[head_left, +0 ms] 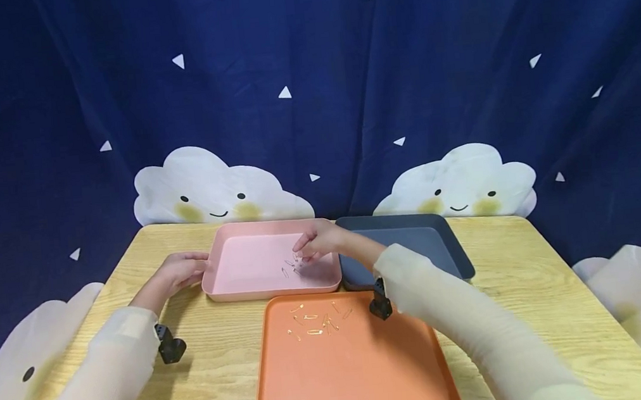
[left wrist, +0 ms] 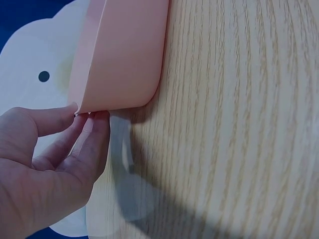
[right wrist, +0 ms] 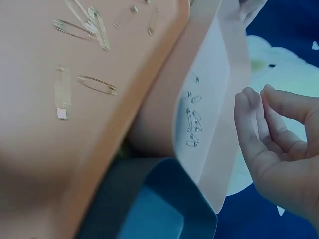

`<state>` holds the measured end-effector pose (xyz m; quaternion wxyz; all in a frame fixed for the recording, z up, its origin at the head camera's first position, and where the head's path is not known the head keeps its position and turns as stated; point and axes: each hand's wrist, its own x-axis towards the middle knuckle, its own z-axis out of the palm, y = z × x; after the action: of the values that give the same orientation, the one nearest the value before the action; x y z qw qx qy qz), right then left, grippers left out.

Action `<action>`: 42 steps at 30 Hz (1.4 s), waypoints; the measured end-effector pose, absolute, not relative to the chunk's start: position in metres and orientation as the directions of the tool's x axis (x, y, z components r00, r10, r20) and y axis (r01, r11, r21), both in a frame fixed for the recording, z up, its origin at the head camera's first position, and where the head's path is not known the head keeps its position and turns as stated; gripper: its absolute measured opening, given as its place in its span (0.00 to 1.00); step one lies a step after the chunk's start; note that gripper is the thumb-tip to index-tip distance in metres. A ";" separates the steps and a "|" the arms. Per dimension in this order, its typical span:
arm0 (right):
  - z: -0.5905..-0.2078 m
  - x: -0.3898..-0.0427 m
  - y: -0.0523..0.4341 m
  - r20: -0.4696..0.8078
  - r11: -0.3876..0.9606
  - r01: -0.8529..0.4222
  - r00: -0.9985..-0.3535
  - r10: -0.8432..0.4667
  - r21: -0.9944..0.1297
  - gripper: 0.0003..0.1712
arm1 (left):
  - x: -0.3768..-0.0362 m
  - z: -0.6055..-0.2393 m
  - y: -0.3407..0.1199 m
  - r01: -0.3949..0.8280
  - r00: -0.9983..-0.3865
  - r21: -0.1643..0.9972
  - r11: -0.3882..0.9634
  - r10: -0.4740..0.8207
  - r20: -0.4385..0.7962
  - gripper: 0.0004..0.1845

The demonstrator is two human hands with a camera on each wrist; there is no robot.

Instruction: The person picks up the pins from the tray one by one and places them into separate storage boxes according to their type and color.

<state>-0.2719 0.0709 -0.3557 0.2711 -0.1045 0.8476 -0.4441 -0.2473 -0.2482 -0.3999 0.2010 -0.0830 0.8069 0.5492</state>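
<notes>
My left hand [head_left: 185, 270] pinches the left rim of the pink tray [head_left: 266, 293], thumb on top and fingertips beneath, as the left wrist view shows. Over the right part of that tray hovers my right hand [head_left: 319, 239], its fingers loosely bent and the thumb tip close to the fingertips. Nothing shows between them in the right wrist view. Below this hand several silver safety pins [right wrist: 193, 122] lie in the pink tray. Gold-coloured safety pins [head_left: 314, 332] are scattered over the far end of the orange tray [head_left: 348, 382].
A dark blue-grey tray [head_left: 433, 241] stands right of the pink one, partly behind my right forearm. The orange tray lies in front of both, near me. All rest on a wooden table [head_left: 536, 308], with a blue curtain [head_left: 307, 48] with white clouds behind.
</notes>
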 end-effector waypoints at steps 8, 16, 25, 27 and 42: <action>-0.364 -0.228 0.116 -0.327 0.532 0.038 -0.824 -0.462 -0.846 0.15 | -0.246 -0.400 -0.251 -0.348 -0.907 0.855 0.385 0.092 -0.410 0.30; -0.385 -0.194 0.158 -0.189 0.530 -0.071 -0.888 -0.419 -0.845 0.11 | -0.246 -0.406 -0.254 -0.355 -0.906 0.849 0.392 0.082 -0.416 0.30; -0.392 -0.158 0.189 0.096 0.703 -0.484 -0.851 -0.516 -0.521 0.06 | -0.247 -0.404 -0.252 -0.355 -0.907 0.851 0.388 0.079 -0.415 0.30; -0.393 -0.152 0.194 0.131 0.727 -0.531 -0.836 -0.533 -0.436 0.08 | -0.247 -0.403 -0.252 -0.356 -0.907 0.850 0.388 0.076 -0.414 0.30; -0.398 -0.127 0.203 0.124 0.756 -0.637 -0.771 -0.625 -0.152 0.10 | -0.246 -0.401 -0.248 -0.349 -0.909 0.859 0.374 0.086 -0.407 0.29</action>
<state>-0.1271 0.2034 -0.3985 -0.0327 -0.3369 0.9364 -0.0930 -0.2459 -0.2478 -0.4008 0.1966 -0.0818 0.8051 0.5537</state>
